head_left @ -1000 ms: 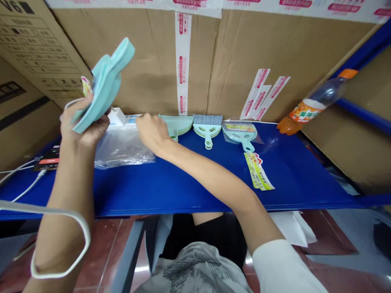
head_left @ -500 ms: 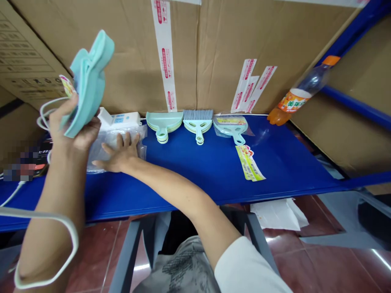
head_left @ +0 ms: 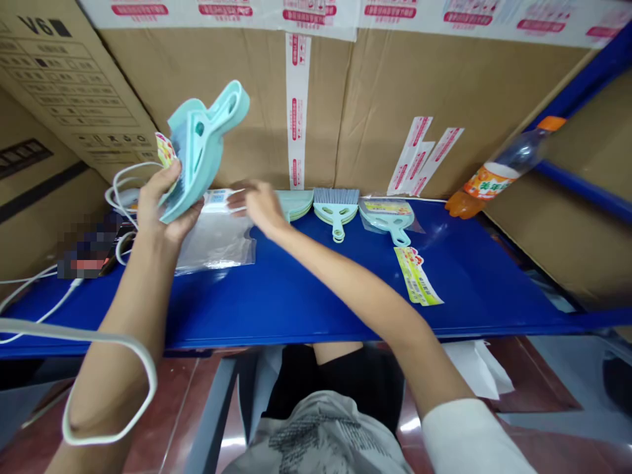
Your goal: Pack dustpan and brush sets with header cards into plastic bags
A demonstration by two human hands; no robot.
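My left hand (head_left: 165, 201) is closed around a mint-green dustpan and brush set (head_left: 207, 148), raised above the left part of the table with its handle pointing up and right. A yellow and pink label card (head_left: 165, 150) sticks out beside the thumb. My right hand (head_left: 261, 207) is at a white box-like object with blue markings (head_left: 216, 199), in front of the stacked dustpans (head_left: 299, 203) and partly covering them. Motion smears its fingers, so their grip is unclear. Flat clear plastic bags (head_left: 220, 247) lie below it.
Stacked brushes (head_left: 336, 209), a bagged dustpan set (head_left: 390, 214) and label cards (head_left: 417, 276) lie rightward on the blue table (head_left: 306, 296). An orange drink bottle (head_left: 486, 178) leans at the right. Cardboard (head_left: 237, 99) stands behind; white cables (head_left: 116, 197) run at left.
My right hand has lifted off the plastic bags and moved right and back. My left hand has turned the dustpan and brush set so more of its handle shows. The view has shifted.
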